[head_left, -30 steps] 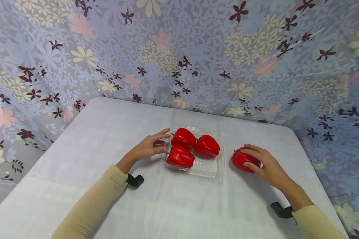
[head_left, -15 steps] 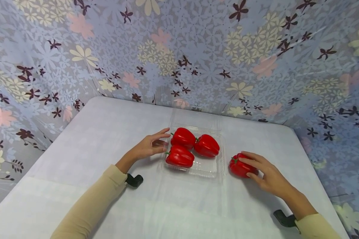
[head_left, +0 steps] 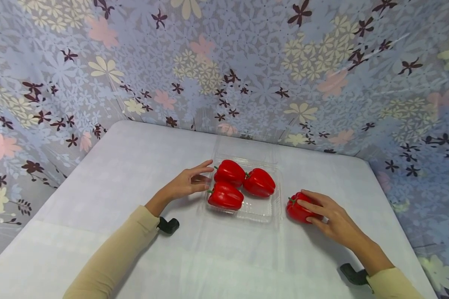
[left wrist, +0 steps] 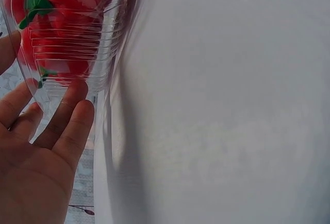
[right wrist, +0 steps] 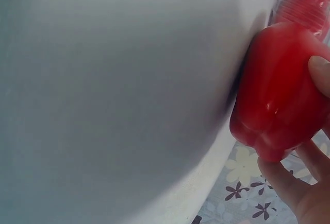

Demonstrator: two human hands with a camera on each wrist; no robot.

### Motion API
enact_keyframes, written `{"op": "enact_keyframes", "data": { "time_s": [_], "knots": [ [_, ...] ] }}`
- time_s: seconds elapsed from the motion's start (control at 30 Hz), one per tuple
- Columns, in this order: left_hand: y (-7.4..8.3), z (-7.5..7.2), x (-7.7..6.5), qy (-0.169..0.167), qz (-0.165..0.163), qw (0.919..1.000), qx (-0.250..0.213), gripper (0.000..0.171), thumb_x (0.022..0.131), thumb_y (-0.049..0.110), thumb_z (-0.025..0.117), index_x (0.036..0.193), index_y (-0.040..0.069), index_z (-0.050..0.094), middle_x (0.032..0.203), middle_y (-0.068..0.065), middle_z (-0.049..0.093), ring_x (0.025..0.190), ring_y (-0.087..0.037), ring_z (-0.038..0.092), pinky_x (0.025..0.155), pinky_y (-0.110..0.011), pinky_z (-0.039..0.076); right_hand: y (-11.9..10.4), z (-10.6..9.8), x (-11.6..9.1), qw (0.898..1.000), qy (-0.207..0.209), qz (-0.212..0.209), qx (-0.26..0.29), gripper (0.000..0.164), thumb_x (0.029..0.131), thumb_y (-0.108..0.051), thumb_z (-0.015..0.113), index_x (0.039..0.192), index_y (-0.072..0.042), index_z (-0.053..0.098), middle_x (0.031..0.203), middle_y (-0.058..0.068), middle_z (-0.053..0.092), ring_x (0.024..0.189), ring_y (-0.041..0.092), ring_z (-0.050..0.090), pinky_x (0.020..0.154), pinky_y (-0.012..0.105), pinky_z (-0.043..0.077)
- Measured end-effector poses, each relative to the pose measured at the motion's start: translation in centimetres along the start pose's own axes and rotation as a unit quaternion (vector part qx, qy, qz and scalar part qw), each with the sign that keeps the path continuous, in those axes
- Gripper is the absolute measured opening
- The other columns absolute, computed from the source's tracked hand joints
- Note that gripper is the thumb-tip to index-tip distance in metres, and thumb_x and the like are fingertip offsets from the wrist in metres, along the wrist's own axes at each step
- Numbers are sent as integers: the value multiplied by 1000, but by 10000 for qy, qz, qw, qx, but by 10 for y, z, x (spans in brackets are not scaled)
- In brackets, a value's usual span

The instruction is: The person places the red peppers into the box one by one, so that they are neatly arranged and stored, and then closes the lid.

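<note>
Three red bell peppers with green stems, one (head_left: 229, 172) at the back, one (head_left: 225, 196) in front and one (head_left: 260, 183) on the right, lie in a clear plastic container (head_left: 261, 209). At the container's left wall is my left hand (head_left: 183, 185), fingers loosely spread; in the left wrist view the fingertips (left wrist: 78, 87) reach its ribbed side. To the right of the container, my right hand (head_left: 334, 218) holds a fourth red bell pepper (head_left: 296, 209), low over the table, stem facing left. In the right wrist view the thumb (right wrist: 320, 74) lies on that pepper's side.
The container's transparent lid (head_left: 247, 147) stands folded back behind it, near the table's far edge. A white cloth covers the table (head_left: 164, 265). Flowered fabric (head_left: 247, 62) hangs behind. A black strap mount (head_left: 168, 226) sits at the left wrist, another (head_left: 353, 274) at the right.
My right hand and its pepper have come slightly nearer and to the left, with the pepper turned a little. The left hand and the container's peppers stay in place.
</note>
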State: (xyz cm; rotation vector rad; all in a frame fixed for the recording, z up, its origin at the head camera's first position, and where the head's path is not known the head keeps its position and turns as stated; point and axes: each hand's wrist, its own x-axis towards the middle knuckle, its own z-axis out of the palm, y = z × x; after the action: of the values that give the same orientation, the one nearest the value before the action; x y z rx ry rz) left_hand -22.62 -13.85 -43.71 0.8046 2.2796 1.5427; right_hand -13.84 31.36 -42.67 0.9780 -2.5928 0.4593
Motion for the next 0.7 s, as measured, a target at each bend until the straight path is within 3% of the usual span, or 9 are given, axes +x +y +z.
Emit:
{"op": "enact_keyframes", "data": {
  "time_s": [0.5, 0.7],
  "knots": [
    [3, 0, -2, -11, 3, 10000, -21, 58, 92, 6, 66, 145, -3, 45, 165, -17, 24, 127, -41, 58, 108, -50, 49, -4, 2, 2, 9996, 27, 151, 243, 80, 60, 9, 86, 132, -19, 65, 137, 15, 58, 120, 30, 53, 104, -5, 22],
    [3, 1, -1, -13, 52, 9999, -84, 57, 92, 6, 65, 145, -4, 45, 164, -18, 24, 127, -42, 58, 108, -50, 49, -12, -9, 5, 9986, -15, 430, 319, 77, 63, 7, 85, 133, -20, 65, 140, 14, 56, 127, 15, 48, 98, -7, 27]
  ]
}}
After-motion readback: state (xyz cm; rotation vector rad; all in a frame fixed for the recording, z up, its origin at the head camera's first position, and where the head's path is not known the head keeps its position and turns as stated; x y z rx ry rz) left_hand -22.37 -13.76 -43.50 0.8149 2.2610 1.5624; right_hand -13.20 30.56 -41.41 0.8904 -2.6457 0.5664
